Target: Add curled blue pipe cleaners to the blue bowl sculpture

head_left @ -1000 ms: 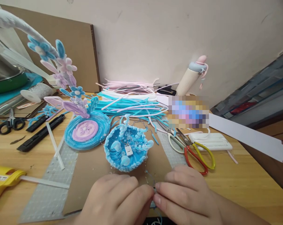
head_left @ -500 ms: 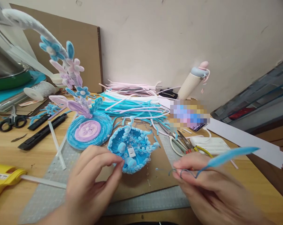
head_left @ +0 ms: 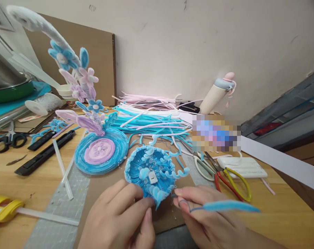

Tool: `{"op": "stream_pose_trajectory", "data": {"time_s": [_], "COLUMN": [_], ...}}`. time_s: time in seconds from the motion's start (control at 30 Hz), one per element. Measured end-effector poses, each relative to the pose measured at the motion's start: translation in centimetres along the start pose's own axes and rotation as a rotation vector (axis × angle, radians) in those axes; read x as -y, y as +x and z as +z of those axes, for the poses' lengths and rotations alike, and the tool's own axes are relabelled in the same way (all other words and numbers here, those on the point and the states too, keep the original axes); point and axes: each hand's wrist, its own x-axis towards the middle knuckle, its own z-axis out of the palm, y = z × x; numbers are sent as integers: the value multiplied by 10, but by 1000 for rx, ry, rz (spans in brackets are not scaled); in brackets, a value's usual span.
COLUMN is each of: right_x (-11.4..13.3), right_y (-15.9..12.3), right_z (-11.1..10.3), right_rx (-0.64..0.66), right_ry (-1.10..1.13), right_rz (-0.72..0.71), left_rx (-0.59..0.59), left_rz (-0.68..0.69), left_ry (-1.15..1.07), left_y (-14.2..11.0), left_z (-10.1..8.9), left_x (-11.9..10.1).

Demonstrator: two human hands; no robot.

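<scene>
A blue fuzzy dome (head_left: 131, 166) made of pipe cleaners lies hollow side up on brown cardboard. Curled light-blue tendrils (head_left: 181, 173) stand out of it, and a small white block (head_left: 153, 177) sits in its middle. At its near left rim is my left hand (head_left: 120, 214), fingers pressed together; whatever is between them is hidden. To the right of the dome, my right hand (head_left: 200, 214) pinches the thin bent stem of a blue pipe-cleaner piece (head_left: 229, 206), whose fluffy pointed end sticks out rightward over the hand.
Behind stands a round blue-and-lilac base (head_left: 80, 155) with a flowered stalk. Pipe cleaners (head_left: 151, 121) lie in a pile by the wall. Pliers (head_left: 240, 183) and scissors (head_left: 205, 169) rest on the right. Left are a cutter (head_left: 45, 152), black scissors (head_left: 10, 138) and a yellow glue gun (head_left: 3, 211).
My left hand has moved right and down, closing in on the dome's near rim. My right hand has come left toward the dome, and the blue pipe-cleaner piece now lies more level.
</scene>
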Motion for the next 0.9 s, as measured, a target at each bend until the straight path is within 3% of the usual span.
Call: {"op": "stream_pose_trajectory", "data": {"time_s": [0.2,0.53,0.9], "right_x": [-3,-6,-6], "right_y": [-1,-4,-1], "right_z": [14,18,20], "right_rx": [-38,39,68], "right_ry": [16,50,94], "right_rz": [-19,-8,108], "left_rx": [90,36,24], "left_rz": [13,21,0], "left_ry": [80,95,87], "left_y": [-1,4,-1], "left_z": [2,7,9], "left_x": [1,-1,-1]}}
